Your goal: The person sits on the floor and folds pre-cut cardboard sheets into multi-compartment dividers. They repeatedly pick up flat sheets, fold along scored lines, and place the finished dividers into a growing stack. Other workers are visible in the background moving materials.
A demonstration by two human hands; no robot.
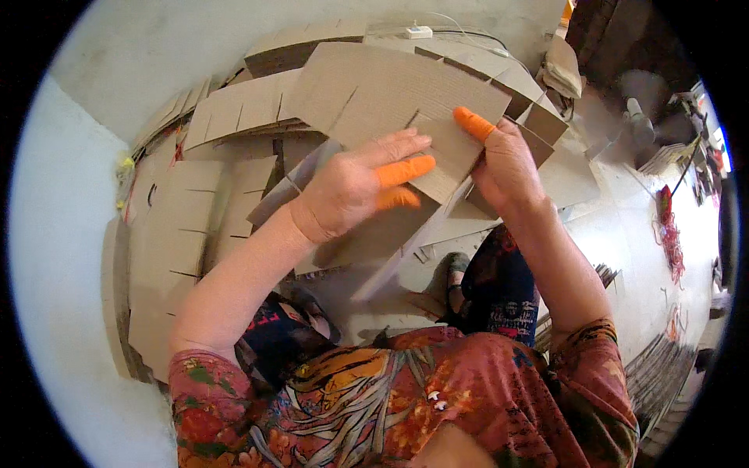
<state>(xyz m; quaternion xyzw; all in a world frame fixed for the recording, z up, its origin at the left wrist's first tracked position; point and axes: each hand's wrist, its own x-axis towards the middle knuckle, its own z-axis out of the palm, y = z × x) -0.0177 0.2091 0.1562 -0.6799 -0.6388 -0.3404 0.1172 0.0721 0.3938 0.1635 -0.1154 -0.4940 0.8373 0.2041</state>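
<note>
My right hand [511,164] grips the right edge of a slotted brown cardboard sheet [382,86], its thumb in an orange finger cot lying on top. The other fingers are hidden below the edge. My left hand [363,179] is open over the sheet's near side, fingers stretched out and two of them in orange cots. Whether it touches the cardboard I cannot tell. Crossed cardboard strips form a partition [544,123] beside my right hand. Under my hands hangs another cardboard panel [374,238], tilted and partly blurred.
Slotted cardboard strips [175,226] lie stacked to the left by the wall [62,218], and more [242,109] lie behind. A white power socket [419,32] with cables sits at the back. Red string [669,234] and bundled cardboard [663,366] are on the right.
</note>
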